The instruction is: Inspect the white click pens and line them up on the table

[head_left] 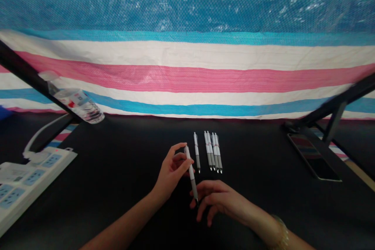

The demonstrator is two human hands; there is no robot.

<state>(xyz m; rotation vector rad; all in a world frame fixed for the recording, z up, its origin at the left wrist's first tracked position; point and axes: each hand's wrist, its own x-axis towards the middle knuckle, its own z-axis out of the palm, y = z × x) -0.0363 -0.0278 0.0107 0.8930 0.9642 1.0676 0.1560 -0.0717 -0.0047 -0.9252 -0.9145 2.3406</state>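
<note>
Between thumb and fingers, my left hand (173,170) grips a white pen (191,172) with a grey lower barrel, its index fingertip at the top end. The tip of this pen slants down toward my right hand (218,201), whose fingers are apart and curled loosely close to it; whether they touch the pen is unclear. Just beyond the held pen lies a single matching pen (196,151) on the black table (131,144). To its right, several more such pens (213,151) lie side by side, tips toward me.
A white power strip (38,179) with a plugged-in cable sits at the left. Behind it a clear plastic bottle (80,105) leans by a black bar. A phone (313,158) lies at the right, near another black support. A striped plastic sheet (187,78) hangs behind the table.
</note>
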